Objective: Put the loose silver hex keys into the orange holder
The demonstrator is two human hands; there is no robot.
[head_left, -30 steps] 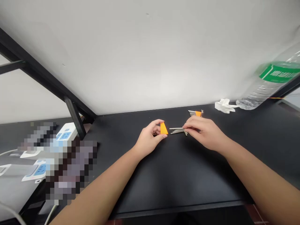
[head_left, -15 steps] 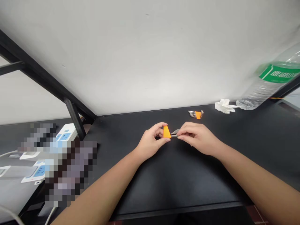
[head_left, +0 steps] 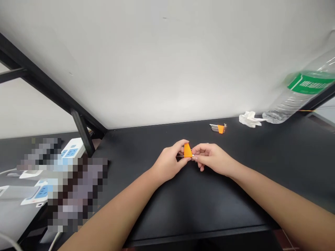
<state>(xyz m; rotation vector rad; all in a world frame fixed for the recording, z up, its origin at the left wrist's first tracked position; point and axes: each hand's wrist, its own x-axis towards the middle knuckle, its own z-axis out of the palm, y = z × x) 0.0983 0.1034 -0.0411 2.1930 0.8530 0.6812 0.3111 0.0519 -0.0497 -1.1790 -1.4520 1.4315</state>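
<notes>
My left hand [head_left: 169, 160] is closed on an orange hex key holder [head_left: 187, 150], gripping its top and bottom edges between fingers and thumb. A thin metal hex key [head_left: 180, 156] sticks out from the holder's left side. Close against the holder's right side, my right hand [head_left: 211, 157] pinches a short metal end between thumb and fingers. Most of the metal there is hidden by the fingers. Farther back on the black table lies a second orange holder [head_left: 221, 129], with several silver hex keys [head_left: 214, 128] in it.
Crumpled white tissue [head_left: 250, 119] lies by the wall, beside a large clear bottle [head_left: 285, 104] with a green label. White power strips [head_left: 74, 148] and cables are at the left, behind a black metal frame [head_left: 83, 132]. The black table [head_left: 204, 205] ends at a front edge.
My right hand has moved left, right up to the holder. The keys that fanned out on the holder's right no longer show there, and metal now protrudes on its left.
</notes>
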